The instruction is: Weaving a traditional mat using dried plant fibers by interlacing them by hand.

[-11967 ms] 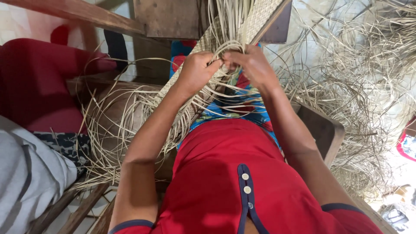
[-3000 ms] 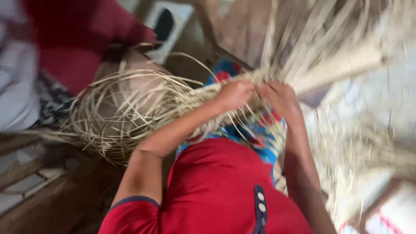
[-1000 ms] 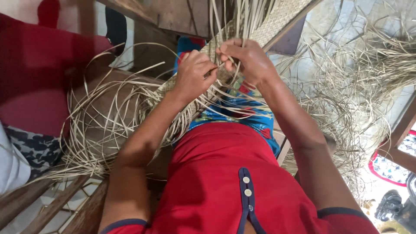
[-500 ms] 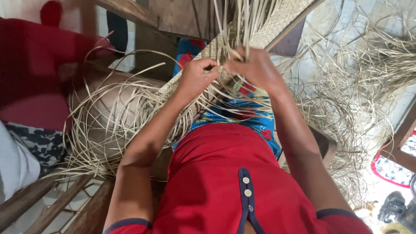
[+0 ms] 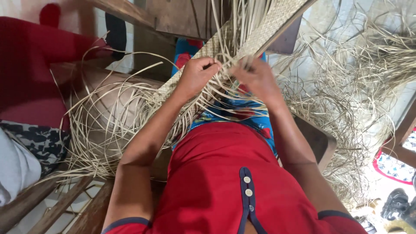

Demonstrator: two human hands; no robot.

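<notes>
My left hand [image 5: 197, 74] is closed around thin pale straw strips [image 5: 225, 65] at the edge of a woven straw band [image 5: 264, 30] that runs up and to the right across my lap. Just to its right, my right hand [image 5: 255, 77] pinches more of the same strips; it is slightly blurred. Loose strip ends fan out from under both hands over my blue patterned skirt [image 5: 236, 110]. I wear a red top [image 5: 225, 182].
A tangle of loose straw [image 5: 104, 125] curls over the wooden bench at left, and a larger heap [image 5: 364, 86] covers the floor at right. A person in red clothing [image 5: 30, 73] sits at left. Wooden frame bars [image 5: 173, 17] cross above.
Both hands stay on the strips at the band's edge; the right hand has shifted slightly down and right, and the view has tilted a little.
</notes>
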